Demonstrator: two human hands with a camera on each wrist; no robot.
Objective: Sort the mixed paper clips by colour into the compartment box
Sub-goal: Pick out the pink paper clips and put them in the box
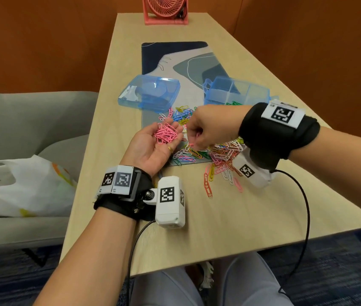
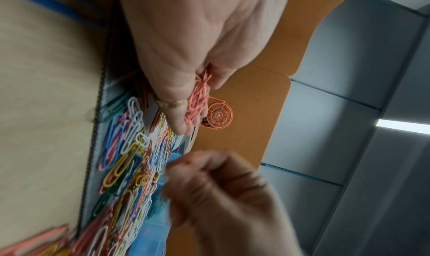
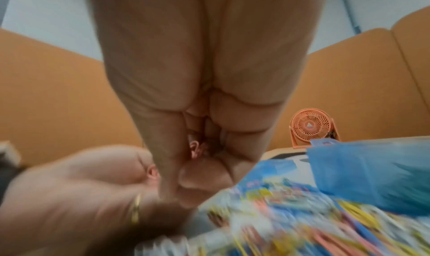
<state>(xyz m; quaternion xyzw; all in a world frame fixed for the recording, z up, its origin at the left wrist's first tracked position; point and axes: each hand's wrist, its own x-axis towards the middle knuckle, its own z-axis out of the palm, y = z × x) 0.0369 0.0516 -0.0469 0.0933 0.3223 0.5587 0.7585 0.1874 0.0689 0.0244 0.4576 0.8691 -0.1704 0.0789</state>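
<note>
Orange partition walls around a long pale wood table [image 1: 230,217], w/ a patterned desk mat [image 1: 175,54] down the middle and a pink desk fan [image 1: 165,9] at the far end. Grey sofa [image 1: 20,120] on the left w/ a white plastic bag [image 1: 20,186] on it.

Compartment box [image 1: 236,91], clear blue, sits on the mat's right side, lid off; some green clips show at its near edge, other compartments hard to read. Its blue lid [image 1: 149,91] lies apart, to the left on the mat.

Mixed paper clips [image 1: 219,151] spread in a loose pile across the mat's near end, spilling onto bare table towards the right.

Left hand [image 1: 155,146] palm up, fingers relaxed & cupped, carrying a bunch of pink clips [image 1: 166,133]; gold ring on one finger. Right hand [image 1: 210,127] just beside it, above the pile, fingers curled in, thumb & fingertips pinched together on a pink clip [image 3: 196,148] – wrist view blurred, but pink wire shows between the fingers
</note>
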